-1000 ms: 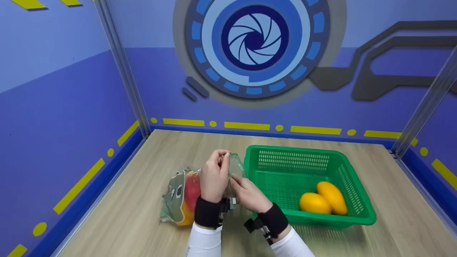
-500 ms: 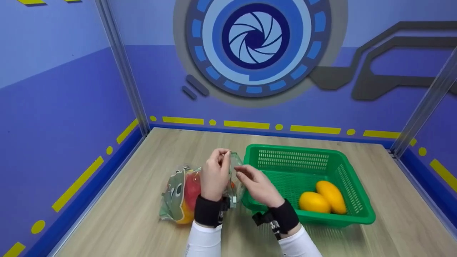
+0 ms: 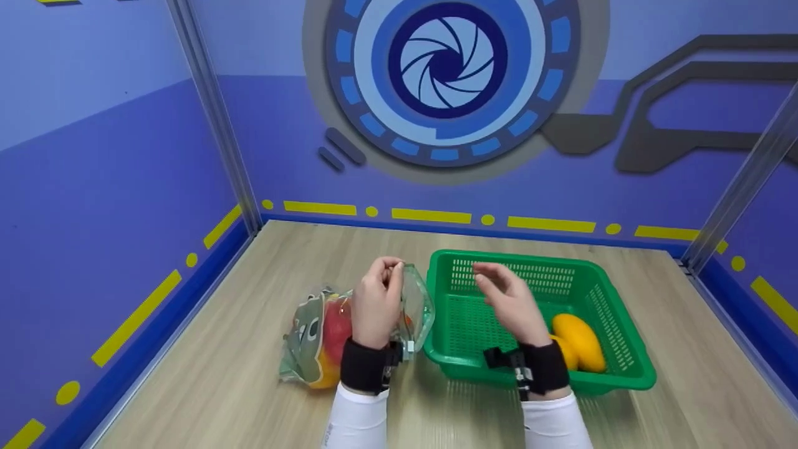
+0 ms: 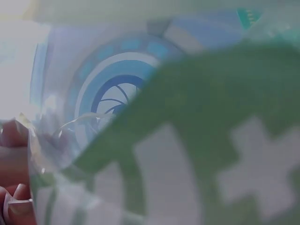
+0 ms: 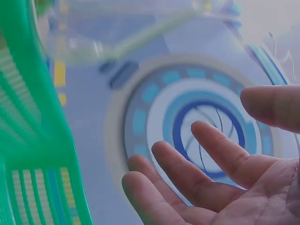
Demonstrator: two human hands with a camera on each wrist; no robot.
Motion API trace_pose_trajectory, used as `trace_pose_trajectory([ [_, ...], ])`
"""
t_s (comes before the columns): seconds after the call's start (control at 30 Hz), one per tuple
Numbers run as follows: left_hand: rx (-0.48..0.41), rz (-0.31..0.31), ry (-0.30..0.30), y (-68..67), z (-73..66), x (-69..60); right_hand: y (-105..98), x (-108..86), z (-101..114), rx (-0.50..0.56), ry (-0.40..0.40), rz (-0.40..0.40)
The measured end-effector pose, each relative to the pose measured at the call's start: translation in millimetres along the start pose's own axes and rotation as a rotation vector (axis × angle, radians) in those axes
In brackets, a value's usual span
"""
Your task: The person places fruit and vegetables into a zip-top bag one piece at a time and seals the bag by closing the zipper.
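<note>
My left hand (image 3: 378,304) pinches the rim of a clear plastic bag (image 3: 307,346) with a green printed pattern, which stands on the table left of the basket. Inside the bag show a red fruit and something yellow; their kinds are hard to tell through the film. The bag's mouth gapes toward the right. In the left wrist view the bag's green print (image 4: 206,117) fills much of the picture. My right hand (image 3: 512,305) hovers over the green basket (image 3: 629,380), fingers apart and holding nothing. Two yellow mangoes (image 3: 580,342) lie at the basket's right, one partly hidden by the right wrist.
The light wooden table (image 3: 206,386) carries the bag and the basket side by side. Blue printed panels (image 3: 268,137) wall it in at the back and sides, with metal posts (image 3: 215,118) at the corners.
My right hand has let go of the bag's edge and moved right, over the basket. The bag's mouth stands wider. My left hand keeps its hold in the same place.
</note>
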State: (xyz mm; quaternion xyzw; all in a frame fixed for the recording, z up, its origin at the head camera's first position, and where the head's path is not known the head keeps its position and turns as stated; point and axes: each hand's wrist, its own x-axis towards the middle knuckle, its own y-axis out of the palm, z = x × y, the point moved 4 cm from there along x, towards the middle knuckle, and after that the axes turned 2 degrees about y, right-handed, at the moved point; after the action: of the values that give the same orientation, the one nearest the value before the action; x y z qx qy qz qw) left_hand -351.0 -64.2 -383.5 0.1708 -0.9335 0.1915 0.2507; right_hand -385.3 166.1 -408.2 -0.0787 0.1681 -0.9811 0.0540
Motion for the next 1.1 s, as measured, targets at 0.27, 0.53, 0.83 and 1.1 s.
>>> trace_pose_trajectory([
  [0.27, -0.008, 0.007, -0.024, 0.8, 1.0, -1.4, -46.6, -2.4, -23.7, -0.142, 0.051, -0.012],
  [0.53, -0.010, 0.013, -0.024, -0.2, 0.3, 0.0, -82.2, 0.3, -41.3, -0.439, 0.109, 0.050],
  [0.83, 0.019, -0.012, 0.019, -1.5, 1.1, 0.2, -89.9, 2.1, -65.1, -0.676, 0.080, 0.166],
  [1.1, -0.008, -0.001, 0.000, -1.5, 1.0, 0.6, -80.5, 4.7, -78.3, -0.764, 0.082, 0.427],
])
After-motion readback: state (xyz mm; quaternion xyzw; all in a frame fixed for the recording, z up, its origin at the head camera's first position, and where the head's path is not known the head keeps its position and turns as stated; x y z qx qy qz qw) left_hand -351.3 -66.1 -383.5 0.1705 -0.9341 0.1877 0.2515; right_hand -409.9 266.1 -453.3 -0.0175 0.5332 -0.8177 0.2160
